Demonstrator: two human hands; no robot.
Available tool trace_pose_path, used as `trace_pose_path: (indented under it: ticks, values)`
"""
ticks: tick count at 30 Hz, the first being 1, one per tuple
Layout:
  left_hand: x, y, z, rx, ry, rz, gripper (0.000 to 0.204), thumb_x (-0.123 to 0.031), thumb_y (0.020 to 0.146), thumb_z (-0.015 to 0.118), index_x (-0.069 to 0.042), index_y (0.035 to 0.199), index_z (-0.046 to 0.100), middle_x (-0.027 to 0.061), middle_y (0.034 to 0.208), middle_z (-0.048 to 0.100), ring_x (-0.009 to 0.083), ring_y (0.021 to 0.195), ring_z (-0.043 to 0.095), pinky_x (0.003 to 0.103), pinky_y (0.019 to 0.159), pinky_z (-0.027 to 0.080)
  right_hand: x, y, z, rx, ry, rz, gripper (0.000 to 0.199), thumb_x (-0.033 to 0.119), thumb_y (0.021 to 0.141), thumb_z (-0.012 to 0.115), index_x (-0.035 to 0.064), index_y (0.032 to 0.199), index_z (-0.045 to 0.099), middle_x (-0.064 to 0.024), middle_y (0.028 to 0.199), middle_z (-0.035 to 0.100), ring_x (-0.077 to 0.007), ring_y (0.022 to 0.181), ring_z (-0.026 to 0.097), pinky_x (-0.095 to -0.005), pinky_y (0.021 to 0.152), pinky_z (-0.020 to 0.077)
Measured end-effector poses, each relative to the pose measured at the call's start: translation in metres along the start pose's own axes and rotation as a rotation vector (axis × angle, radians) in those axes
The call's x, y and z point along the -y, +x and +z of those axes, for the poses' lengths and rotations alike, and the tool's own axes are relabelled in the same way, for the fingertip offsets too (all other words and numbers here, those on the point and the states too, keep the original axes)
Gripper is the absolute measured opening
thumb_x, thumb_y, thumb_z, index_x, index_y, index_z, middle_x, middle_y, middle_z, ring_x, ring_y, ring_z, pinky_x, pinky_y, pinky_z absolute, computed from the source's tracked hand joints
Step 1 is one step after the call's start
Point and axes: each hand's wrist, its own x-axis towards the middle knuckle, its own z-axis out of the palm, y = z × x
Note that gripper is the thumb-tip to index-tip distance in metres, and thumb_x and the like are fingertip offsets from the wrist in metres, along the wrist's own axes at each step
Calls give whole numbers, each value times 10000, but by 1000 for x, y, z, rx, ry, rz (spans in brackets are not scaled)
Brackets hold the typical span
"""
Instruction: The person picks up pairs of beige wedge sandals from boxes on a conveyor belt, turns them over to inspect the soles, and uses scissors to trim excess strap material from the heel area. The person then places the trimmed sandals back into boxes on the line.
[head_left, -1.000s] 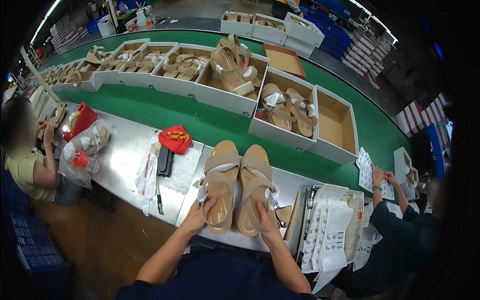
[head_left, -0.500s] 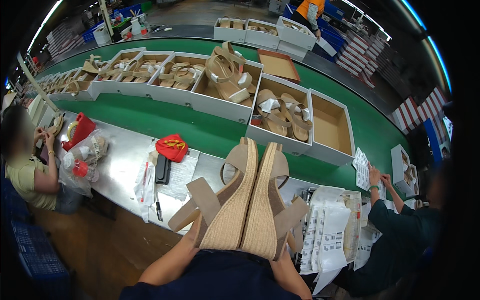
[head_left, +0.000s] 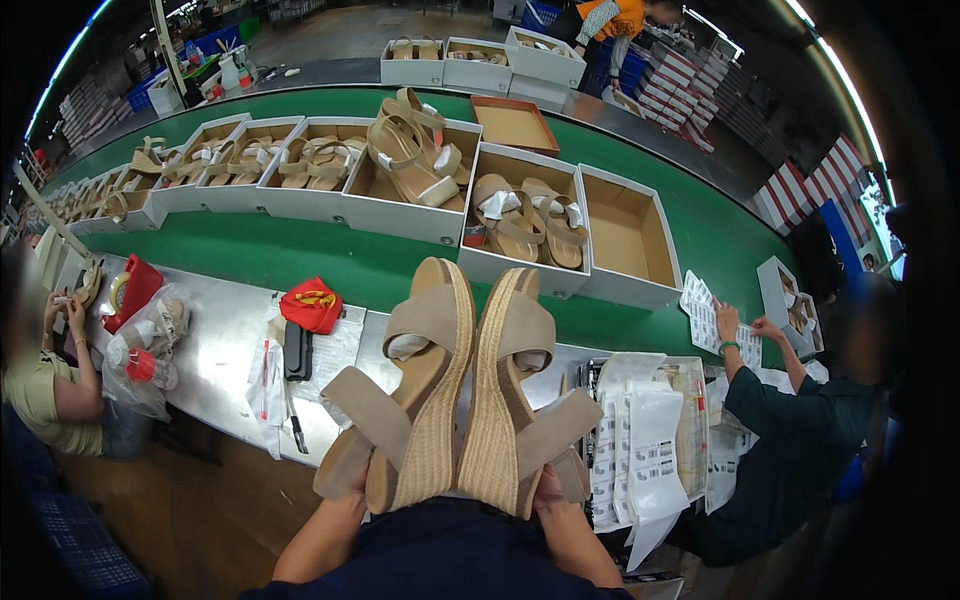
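Observation:
Held up in front of me is a pair of taupe wedge sandals with woven, rope-like wedges, toes pointing away. My left hand (head_left: 350, 497) grips the heel end of the left sandal (head_left: 432, 440), its fingers mostly hidden behind the straps. Likewise, my right hand (head_left: 550, 492) is closed on the heel end of the right sandal (head_left: 497, 425). The wedges face each other with a narrow gap between them. White stuffing shows under the toe straps. Beyond the toes, an open white box (head_left: 625, 285) has a bare inside, beside a box of sandals (head_left: 512, 265).
More boxed sandals (head_left: 320, 165) line the green conveyor (head_left: 250, 238). On the metal table lie a red cloth item (head_left: 311, 305), a black case (head_left: 298, 352) and a red tape dispenser (head_left: 132, 290). Label sheets (head_left: 655, 440) fill a tray at right. Co-workers sit on both sides.
The sandals have turned in my hands, so their insoles show more and the toes have parted slightly. The surroundings have shifted left in view. A person in orange at the back bends lower.

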Motion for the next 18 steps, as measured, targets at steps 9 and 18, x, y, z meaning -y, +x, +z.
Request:
trace_pose_path:
  ticks: [9,18]
  values:
    - [-35,14,16,31,-229,133,1027,-500,831,716,-62,1552,132,148,1534,338,313,1401,376,444,1148,327,77,6,36,138,-558,-224,593,327,997,550,30,1470,352,-108,1418,476,-191,1275,477,-337,1069,386]
    - [-45,18,-12,-170,278,-84,686,-273,924,666,22,1459,353,102,1359,533,171,1215,536,322,1028,430,129,4,93,118,-845,-80,605,237,1017,511,-13,1511,265,-110,1448,445,-187,1317,427,-324,1104,328]
